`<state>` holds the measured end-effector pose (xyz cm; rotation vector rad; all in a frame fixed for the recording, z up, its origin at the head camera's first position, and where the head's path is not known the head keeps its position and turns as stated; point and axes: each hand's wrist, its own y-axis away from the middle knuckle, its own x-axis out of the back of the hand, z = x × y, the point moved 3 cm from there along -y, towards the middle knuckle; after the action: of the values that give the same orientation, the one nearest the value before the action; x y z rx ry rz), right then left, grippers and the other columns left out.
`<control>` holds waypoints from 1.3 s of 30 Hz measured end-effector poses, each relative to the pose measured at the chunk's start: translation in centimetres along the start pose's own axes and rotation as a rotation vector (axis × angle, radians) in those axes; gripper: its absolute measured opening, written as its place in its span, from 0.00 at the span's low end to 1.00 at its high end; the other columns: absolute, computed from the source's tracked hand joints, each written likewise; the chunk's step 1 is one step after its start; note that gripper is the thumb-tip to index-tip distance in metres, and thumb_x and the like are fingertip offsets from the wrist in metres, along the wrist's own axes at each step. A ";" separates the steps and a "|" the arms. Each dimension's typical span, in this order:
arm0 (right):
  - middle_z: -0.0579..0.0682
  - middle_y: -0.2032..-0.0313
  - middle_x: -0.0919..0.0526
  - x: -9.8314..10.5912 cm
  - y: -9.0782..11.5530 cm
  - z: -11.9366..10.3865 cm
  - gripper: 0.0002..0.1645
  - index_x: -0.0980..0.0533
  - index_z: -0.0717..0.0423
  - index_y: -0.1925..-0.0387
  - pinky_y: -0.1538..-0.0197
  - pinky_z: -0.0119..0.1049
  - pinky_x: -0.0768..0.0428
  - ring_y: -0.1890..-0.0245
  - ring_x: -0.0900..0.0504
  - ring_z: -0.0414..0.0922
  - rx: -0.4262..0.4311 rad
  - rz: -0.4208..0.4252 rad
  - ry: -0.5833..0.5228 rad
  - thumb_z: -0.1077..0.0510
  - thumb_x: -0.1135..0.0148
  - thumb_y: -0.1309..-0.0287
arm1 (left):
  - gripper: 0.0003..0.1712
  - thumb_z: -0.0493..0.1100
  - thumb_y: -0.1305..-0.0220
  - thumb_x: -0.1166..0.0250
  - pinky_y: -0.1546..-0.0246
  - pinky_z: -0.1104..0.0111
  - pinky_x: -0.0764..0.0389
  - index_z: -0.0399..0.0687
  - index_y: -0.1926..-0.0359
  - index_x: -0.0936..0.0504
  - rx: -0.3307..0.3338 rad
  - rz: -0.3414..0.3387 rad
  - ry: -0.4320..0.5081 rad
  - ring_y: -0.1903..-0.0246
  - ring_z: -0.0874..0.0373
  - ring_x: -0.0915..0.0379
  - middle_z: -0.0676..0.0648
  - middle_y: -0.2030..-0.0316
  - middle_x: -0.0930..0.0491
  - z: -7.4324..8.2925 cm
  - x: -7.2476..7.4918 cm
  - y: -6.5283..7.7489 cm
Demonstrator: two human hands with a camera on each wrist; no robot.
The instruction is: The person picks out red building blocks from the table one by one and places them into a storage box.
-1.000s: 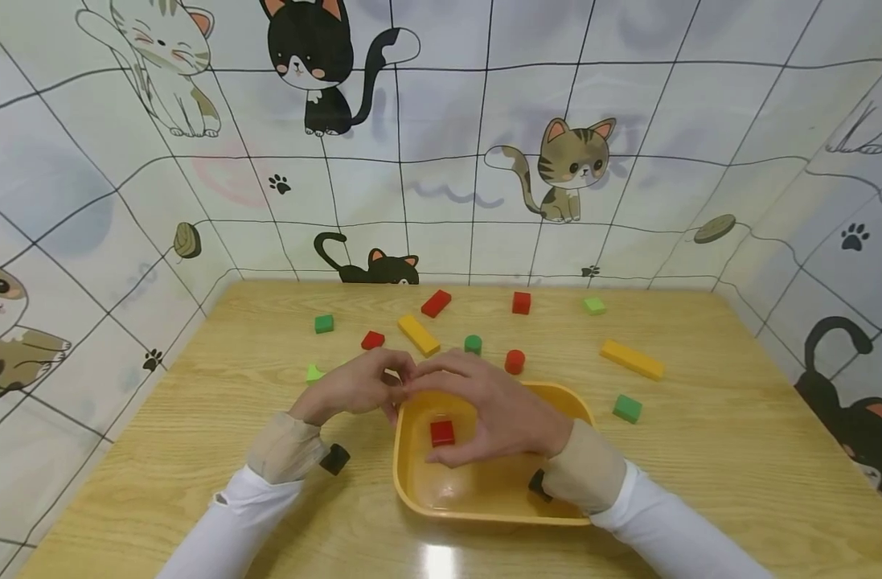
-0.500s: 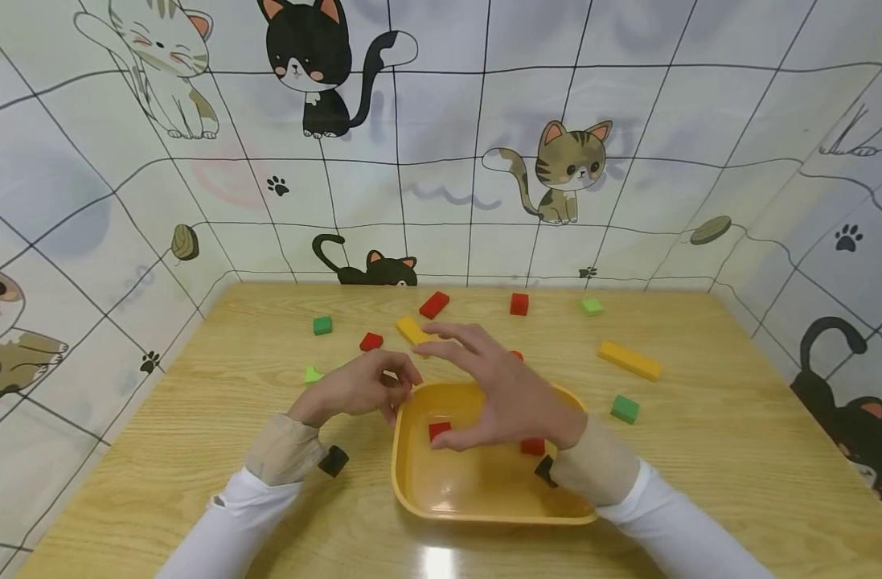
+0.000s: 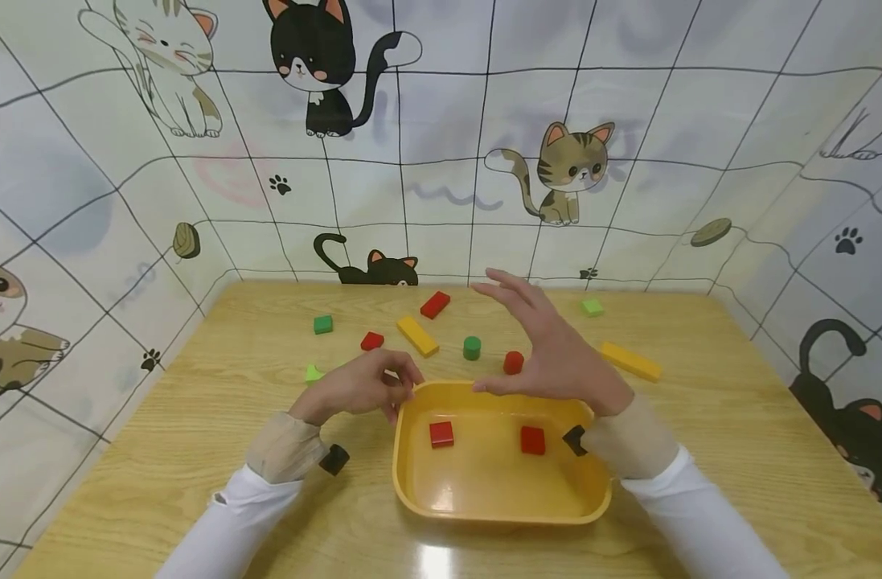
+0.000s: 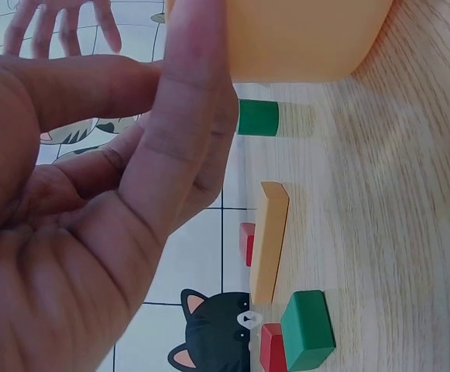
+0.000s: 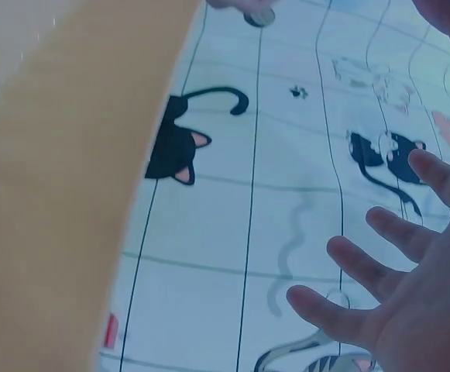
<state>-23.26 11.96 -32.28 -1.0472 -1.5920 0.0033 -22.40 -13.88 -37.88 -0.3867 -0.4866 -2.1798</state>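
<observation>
A yellow plastic tub (image 3: 502,490) stands on the wooden table, with two red blocks lying apart on its floor: one red block (image 3: 441,434) at the left, another red block (image 3: 533,441) at the right. My left hand (image 3: 364,384) pinches the tub's far left corner at the rim; the left wrist view has the tub's wall (image 4: 310,39) right at the fingers. Over the far right side of the tub, my right hand (image 3: 549,354) is raised with fingers spread and nothing in it. Its thumb overlaps the far rim in the head view, close to a red cylinder (image 3: 514,363).
Behind the tub lie a green cylinder (image 3: 472,347), a yellow bar (image 3: 417,336) and a red block (image 3: 435,305). Toward the left are a green block (image 3: 323,324) and a smaller red block (image 3: 371,341). A longer yellow bar (image 3: 630,361) lies right. Cat-print cloth (image 3: 441,112) encloses the table.
My right hand has moved from beside the left hand over the tub toward the back right, fingers spreading. Both red blocks in the tub now show fully. The left hand stays at the corner.
</observation>
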 end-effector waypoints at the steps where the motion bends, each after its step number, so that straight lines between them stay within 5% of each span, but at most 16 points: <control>1: 0.42 0.24 0.50 0.2 0.1 0.4 0.67 0.44 0.39 0.24 0.36 0.57 0.31 0.28 0.48 0.46 -0.011 0.003 0.003 0.28 0.26 0.65 | 0.10 0.28 0.34 0.43 0.69 0.55 0.13 0.32 0.53 0.22 0.001 0.000 0.000 0.74 0.51 0.20 0.39 0.62 0.25 0.0 0.0 0.0; 16: 0.41 0.25 0.48 3.3 1.1 6.4 0.62 0.41 0.39 0.25 0.36 0.64 0.36 0.27 0.49 0.48 -0.138 0.003 0.035 0.34 0.23 0.61 | 0.08 0.28 0.34 0.43 0.68 0.50 0.14 0.36 0.55 0.22 -0.003 0.003 0.011 0.74 0.51 0.20 0.39 0.63 0.25 -0.3 0.1 0.1; 30: 0.49 0.25 0.47 -0.4 2.8 10.8 0.53 0.43 0.40 0.24 0.35 0.64 0.36 0.27 0.48 0.54 -0.327 -0.274 -0.039 0.43 0.28 0.48 | 0.08 0.29 0.34 0.42 0.68 0.51 0.14 0.38 0.55 0.21 0.008 -0.006 0.026 0.74 0.51 0.21 0.39 0.62 0.25 -0.4 0.1 -0.3; 39: 0.49 0.30 0.36 -2.3 3.0 10.5 0.42 0.33 0.45 0.30 0.35 0.60 0.34 0.30 0.41 0.54 -0.257 -0.397 -0.132 0.53 0.28 0.46 | 0.08 0.29 0.33 0.42 0.69 0.56 0.13 0.38 0.55 0.21 0.014 -0.008 0.022 0.72 0.50 0.20 0.39 0.62 0.25 -0.4 0.1 -0.2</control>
<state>-29.87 17.82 -39.13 -0.9212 -1.9353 -0.4176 -22.67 -14.04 -38.22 -0.3532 -0.4918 -2.1846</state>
